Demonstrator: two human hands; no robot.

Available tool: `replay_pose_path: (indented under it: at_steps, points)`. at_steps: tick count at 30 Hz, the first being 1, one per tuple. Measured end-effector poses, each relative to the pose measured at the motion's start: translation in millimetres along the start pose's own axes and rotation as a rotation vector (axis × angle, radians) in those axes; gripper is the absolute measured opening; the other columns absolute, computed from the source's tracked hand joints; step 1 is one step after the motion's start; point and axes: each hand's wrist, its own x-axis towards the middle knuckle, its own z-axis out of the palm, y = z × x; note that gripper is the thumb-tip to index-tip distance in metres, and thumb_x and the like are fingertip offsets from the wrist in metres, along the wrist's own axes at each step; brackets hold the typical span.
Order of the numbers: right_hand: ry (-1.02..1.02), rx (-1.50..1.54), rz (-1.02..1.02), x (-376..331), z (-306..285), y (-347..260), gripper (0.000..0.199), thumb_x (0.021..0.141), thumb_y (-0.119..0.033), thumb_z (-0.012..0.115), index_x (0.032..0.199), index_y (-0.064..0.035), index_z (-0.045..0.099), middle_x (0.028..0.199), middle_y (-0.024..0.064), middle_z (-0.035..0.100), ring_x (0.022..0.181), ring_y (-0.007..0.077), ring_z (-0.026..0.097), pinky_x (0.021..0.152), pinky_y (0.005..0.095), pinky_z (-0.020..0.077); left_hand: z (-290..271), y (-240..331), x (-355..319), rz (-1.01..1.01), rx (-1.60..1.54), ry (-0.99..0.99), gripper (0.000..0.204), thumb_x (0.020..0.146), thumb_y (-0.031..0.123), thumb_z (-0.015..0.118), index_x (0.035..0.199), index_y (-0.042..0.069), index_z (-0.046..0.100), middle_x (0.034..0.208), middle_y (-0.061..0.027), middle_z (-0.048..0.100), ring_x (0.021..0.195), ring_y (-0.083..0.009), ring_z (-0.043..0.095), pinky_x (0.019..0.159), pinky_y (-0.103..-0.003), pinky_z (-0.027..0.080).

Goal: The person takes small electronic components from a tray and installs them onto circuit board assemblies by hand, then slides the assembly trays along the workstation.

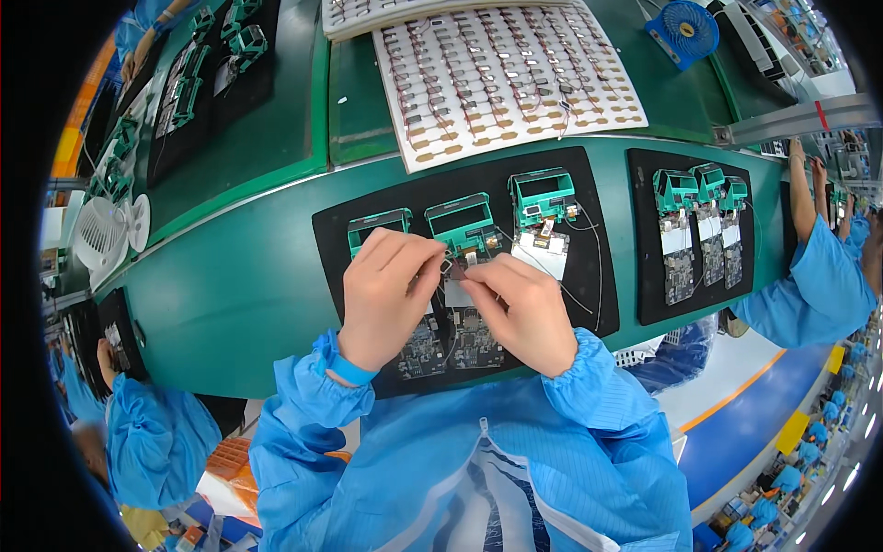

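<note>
My left hand (pixel 391 285) and my right hand (pixel 524 304) meet over the middle one of three green plastic frames (pixel 460 218) on a black mat (pixel 589 198). Thumb and fingers are pinched together on both hands, close to a tiny part between them; my fingers cover most of it. Below the frames hang circuit boards (pixel 475 340) joined to them. The left frame (pixel 379 224) is partly hidden by my left hand. At the right frame (pixel 543 189) a white sheet (pixel 543 258) and a thin wire (pixel 596 267) show. A blue band (pixel 351 371) circles my left wrist.
Behind the mat, a white foam tray (pixel 432 152) carries rows of small wired parts. Another black mat (pixel 644 267) with several green frames lies to the right. A blue fan (pixel 685 32) stands at the back, a white fan (pixel 101 235) at the left. Co-workers sit on both sides.
</note>
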Motion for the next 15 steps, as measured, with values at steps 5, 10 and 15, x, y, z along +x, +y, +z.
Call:
replay_pose_path:
  at_steps: [5, 10, 15]
  points:
    - [0.04, -0.097, -0.027, 3.9, 3.0, 6.2, 0.007, 0.085, -0.005, 0.068, 0.092, -0.0022, 0.066, 0.083, 0.0122, 0.062, 0.074, 0.0331, 0.064, 0.064, 0.0417, 0.0514, 6.8, -0.4, 5.6, 0.066, 0.067, 0.011, 0.019, 0.074, -0.006, 0.074, 0.091, 0.001, 0.07, 0.088, -0.0097, 0.066, 0.082, -0.0275, 0.063, 0.07, -0.036, 0.052]
    - [0.039, -0.08, -0.008, 3.0, 0.7, 9.1, 0.007, 0.085, -0.005, 0.068, 0.091, -0.0016, 0.067, 0.083, 0.0127, 0.062, 0.074, 0.0332, 0.064, 0.064, 0.0416, 0.0513, 3.6, -1.0, 8.5, 0.095, 0.08, -0.054, 0.021, 0.074, -0.004, 0.073, 0.094, 0.001, 0.069, 0.088, -0.0087, 0.061, 0.085, -0.0276, 0.059, 0.071, -0.036, 0.051]
    - [0.059, -0.034, 0.02, 3.1, -1.4, 12.3, 0.012, 0.086, -0.003, 0.07, 0.098, 0.0011, 0.07, 0.083, 0.0137, 0.067, 0.07, 0.0296, 0.066, 0.062, 0.0357, 0.0518, -0.3, 2.9, 0.8, 0.234, 0.318, -0.151, 0.036, 0.07, -0.006, 0.07, 0.106, -0.001, 0.07, 0.098, -0.0105, 0.062, 0.09, -0.0286, 0.06, 0.075, -0.038, 0.051]
